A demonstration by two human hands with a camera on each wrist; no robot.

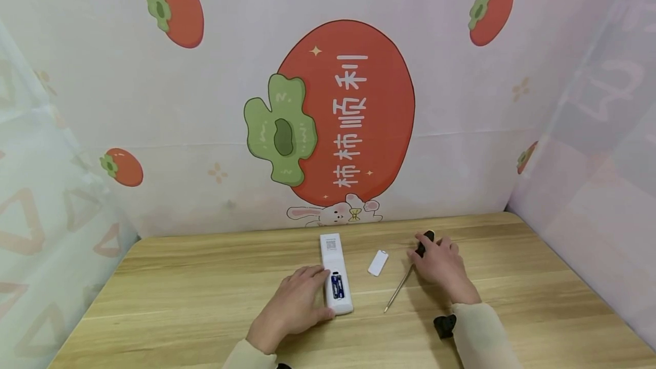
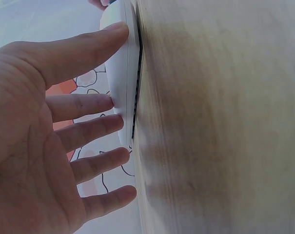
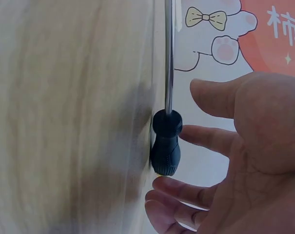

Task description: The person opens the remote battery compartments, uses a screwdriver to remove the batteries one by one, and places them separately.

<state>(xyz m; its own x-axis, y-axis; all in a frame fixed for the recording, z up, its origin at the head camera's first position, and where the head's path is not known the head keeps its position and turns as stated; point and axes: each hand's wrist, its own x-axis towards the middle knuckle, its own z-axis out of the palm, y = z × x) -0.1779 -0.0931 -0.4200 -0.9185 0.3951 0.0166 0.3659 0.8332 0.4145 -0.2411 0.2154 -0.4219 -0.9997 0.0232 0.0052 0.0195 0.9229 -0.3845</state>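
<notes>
A white remote control (image 1: 333,255) lies on the table with its battery bay uncovered, showing two dark blue batteries (image 1: 337,287). My left hand (image 1: 296,304) is at its left side, the thumb and fingertips against its edge with the fingers fairly straight. A screwdriver (image 1: 401,288) with a black handle (image 3: 166,146) and a metal shaft lies to the right, its tip toward me. My right hand (image 1: 442,261) is at the handle, the index fingertip right at it and the thumb held apart. Between remote and screwdriver lies a small white battery cover (image 1: 378,263).
The wooden table (image 1: 205,278) ends at a printed backdrop (image 1: 225,187) with persimmon drawings. Pale curtains hang at both sides. A black strap piece (image 1: 445,326) shows at the right sleeve (image 1: 484,335).
</notes>
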